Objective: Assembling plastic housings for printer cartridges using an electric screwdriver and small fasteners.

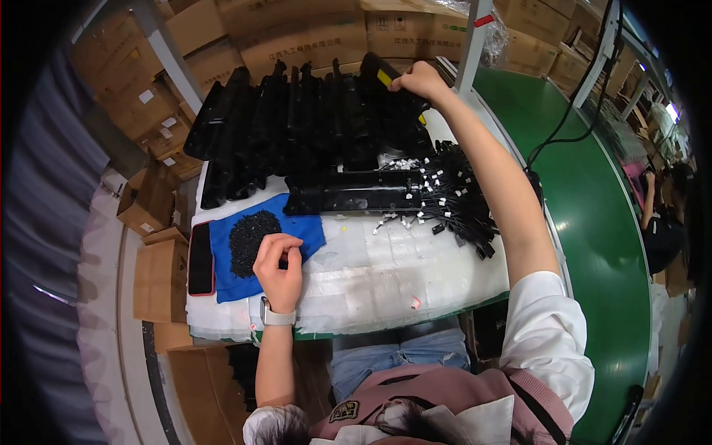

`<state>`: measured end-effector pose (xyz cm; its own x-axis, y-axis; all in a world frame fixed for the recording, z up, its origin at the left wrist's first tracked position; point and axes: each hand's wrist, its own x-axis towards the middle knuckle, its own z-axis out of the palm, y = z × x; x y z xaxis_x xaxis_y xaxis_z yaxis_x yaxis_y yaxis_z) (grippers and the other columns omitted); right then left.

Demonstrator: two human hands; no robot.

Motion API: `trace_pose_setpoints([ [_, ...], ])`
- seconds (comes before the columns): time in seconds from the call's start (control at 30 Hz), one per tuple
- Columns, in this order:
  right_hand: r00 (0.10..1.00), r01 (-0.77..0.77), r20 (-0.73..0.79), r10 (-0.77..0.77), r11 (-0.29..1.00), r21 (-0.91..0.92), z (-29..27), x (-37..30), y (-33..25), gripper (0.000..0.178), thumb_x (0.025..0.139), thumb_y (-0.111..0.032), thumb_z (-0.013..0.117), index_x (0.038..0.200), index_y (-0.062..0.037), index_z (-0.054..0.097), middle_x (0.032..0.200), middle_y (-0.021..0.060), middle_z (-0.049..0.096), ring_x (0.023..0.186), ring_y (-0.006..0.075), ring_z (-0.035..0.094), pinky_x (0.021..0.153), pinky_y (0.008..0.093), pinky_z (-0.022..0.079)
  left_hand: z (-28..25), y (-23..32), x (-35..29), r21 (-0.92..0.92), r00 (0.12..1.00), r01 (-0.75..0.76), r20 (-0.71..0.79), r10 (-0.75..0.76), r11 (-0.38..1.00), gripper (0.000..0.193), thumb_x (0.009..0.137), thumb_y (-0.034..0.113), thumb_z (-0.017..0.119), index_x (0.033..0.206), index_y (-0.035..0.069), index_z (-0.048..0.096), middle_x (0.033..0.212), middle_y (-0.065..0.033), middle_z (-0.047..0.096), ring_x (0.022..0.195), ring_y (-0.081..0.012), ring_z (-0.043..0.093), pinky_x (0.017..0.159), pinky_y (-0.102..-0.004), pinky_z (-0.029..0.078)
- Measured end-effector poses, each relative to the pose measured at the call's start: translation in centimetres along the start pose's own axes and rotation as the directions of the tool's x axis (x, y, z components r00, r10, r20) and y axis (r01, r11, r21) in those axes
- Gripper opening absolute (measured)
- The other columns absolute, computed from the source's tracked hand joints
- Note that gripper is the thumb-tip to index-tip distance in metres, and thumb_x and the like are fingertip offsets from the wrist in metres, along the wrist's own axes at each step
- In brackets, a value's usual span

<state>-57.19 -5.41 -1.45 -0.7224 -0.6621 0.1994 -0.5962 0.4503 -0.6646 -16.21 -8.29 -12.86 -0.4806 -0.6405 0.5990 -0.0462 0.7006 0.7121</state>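
At the far right of the table my right hand (421,80) is closed on the end of a black plastic housing (380,68) with a yellow patch on its side. My left hand (279,271) hovers over or rests at the edge of a blue cloth (308,236), fingers curled toward the thumb; whatever they may hold is too small to see. Beside those fingers lies a heap of tiny black parts (251,236) on the cloth. Another long black housing (363,193) lies crosswise in the middle. Its right end touches a pile of short black cables with white connectors (452,196).
Several long black housings (297,122) lie side by side along the back of the table. A phone with a red edge (200,259) is left of the cloth. Cardboard boxes (304,37) stand behind, and metal posts (472,48) rise at the back corners.
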Motion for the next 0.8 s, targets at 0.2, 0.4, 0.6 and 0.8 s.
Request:
trace_pose_setpoints([
  [0.2, 0.989, 0.094, -0.122, -0.089, 0.995, 0.041, -1.3, -1.5, 1.9, 0.037, 0.058, -0.033, 0.081, 0.061, -0.0003, 0.063, 0.063, 0.0129, 0.063, 0.061, 0.0235, 0.063, 0.063, 0.0327, 0.049, 0.2, -0.3, -0.2, -0.001, 1.0, -0.016, 0.013, 0.016, 1.0, 0.009, 0.077, -0.009, 0.057, 0.08, -0.003, 0.062, 0.084, -0.0066, 0.061, 0.064, -0.0111, 0.058, 0.058, -0.0219, 0.046],
  [0.4, 0.901, 0.427, -0.043, -0.432, 0.866, 0.261, -7.3, -6.9, -1.8, 0.024, 0.076, -0.026, 0.074, 0.071, -0.0065, 0.061, 0.063, -0.0057, 0.054, 0.057, 0.0028, 0.047, 0.054, 0.0208, 0.037, 0.1, -0.3, -0.2, -0.04, 0.999, 0.021, -0.043, -0.023, 0.999, 0.01, 0.078, -0.007, 0.058, 0.084, -0.001, 0.064, 0.084, -0.0073, 0.06, 0.066, -0.0119, 0.056, 0.059, -0.0225, 0.045],
  [0.6, 0.694, 0.25, 0.485, -0.533, 0.81, 0.531, -6.5, -16.5, -3.7, 0.024, 0.072, -0.021, 0.078, 0.081, -0.0029, 0.066, 0.067, -0.005, 0.056, 0.063, 0.0032, 0.048, 0.058, 0.0221, 0.038, -1.1, -0.8, -0.2, -0.475, 0.969, 0.228, 0.026, -0.246, 0.85, 0.035, 0.099, 0.022, 0.048, 0.126, 0.001, 0.048, 0.115, -0.0108, 0.056, 0.093, -0.0154, 0.058, 0.076, -0.026, 0.047],
  [0.8, 0.43, 0.468, 0.724, -0.54, 0.819, 0.333, -0.1, -19.3, -1.3, 0.026, 0.068, -0.013, 0.074, 0.073, 0.003, 0.054, 0.09, 0.0076, 0.058, 0.074, 0.0181, 0.054, 0.064, 0.0292, 0.043, -0.8, -1.6, -1.1, -0.612, 0.929, 0.368, 0.207, -0.307, 0.7, 0.044, 0.101, 0.037, 0.038, 0.126, 0.002, 0.05, 0.125, -0.0086, 0.054, 0.111, -0.0165, 0.052, 0.095, -0.0291, 0.039],
])
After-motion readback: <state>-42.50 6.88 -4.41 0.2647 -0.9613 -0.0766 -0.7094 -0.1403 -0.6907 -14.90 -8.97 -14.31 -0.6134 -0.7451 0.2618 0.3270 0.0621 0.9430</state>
